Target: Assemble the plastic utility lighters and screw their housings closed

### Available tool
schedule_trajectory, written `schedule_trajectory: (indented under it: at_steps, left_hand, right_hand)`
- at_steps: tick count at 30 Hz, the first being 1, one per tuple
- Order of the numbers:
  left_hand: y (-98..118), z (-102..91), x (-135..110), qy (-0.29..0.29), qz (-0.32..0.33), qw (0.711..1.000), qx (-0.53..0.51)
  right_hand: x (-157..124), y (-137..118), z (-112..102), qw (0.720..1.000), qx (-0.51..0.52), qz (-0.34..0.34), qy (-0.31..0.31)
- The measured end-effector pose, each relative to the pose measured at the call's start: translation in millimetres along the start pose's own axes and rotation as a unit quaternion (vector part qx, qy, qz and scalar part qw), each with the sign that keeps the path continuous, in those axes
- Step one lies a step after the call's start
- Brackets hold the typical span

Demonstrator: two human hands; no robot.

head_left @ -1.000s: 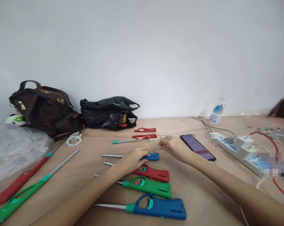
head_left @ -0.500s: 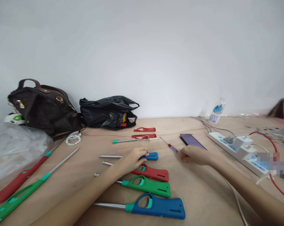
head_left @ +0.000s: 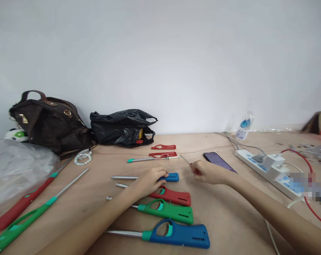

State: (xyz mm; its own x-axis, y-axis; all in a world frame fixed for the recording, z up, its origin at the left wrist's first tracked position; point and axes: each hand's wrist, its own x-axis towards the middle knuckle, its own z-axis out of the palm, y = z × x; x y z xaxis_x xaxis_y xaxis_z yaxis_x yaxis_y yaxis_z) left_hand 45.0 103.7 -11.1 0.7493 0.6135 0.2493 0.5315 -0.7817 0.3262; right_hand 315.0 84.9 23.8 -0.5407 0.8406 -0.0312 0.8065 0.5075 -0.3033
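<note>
My left hand [head_left: 149,180] is closed on the farthest blue gas lighter [head_left: 173,176], which lies flat with its metal tube pointing left. My right hand [head_left: 206,171] is closed around the handle of a small screwdriver [head_left: 186,159]; its thin shaft shows and points up and left, while most of the handle is hidden. Nearer me lie a red lighter [head_left: 177,196], a green lighter [head_left: 176,211] and a larger-looking blue lighter [head_left: 188,234]. Beyond my left hand are two red casing halves [head_left: 167,147] and a metal lighter tube [head_left: 143,160] with thin wires.
To the left lie another red lighter [head_left: 19,210] and green lighter [head_left: 24,216], a bracelet [head_left: 83,158] and clear plastic [head_left: 16,166]. Behind stand a dark bag [head_left: 51,124] and a black plastic bag [head_left: 117,127]. Right are a phone [head_left: 220,162], a power strip [head_left: 247,159] and a bottle [head_left: 244,128].
My right hand has moved left from beside the phone onto the screwdriver and has taken hold of its handle. My left hand stays on the blue lighter.
</note>
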Motion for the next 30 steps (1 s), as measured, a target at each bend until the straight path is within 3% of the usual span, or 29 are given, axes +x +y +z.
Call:
schedule_trajectory:
  at_steps: [4,9,15,21,30]
  left_hand:
    - [1,-0.1,0,-0.005,-0.008,1.000,0.013]
    - [0,1.6,-1,0.007,-0.002,1.000,0.009]
    - [-1,3.8,-1,0.017,-0.002,1.000,0.001]
    - [1,3.1,-2,0.020,-0.013,1.000,-0.011]
    - [-3,6.4,-1,0.030,0.001,0.999,-0.017]
  right_hand:
    - [25,-18,-2,0.997,0.053,-0.036,0.045]
    - [48,-25,10,0.989,0.115,-0.040,0.081]
    - [53,-18,26,0.975,0.208,-0.020,0.074]
    - [56,-11,31,0.930,0.359,-0.059,0.043]
    - [59,-4,32,0.913,0.408,-0.030,0.000]
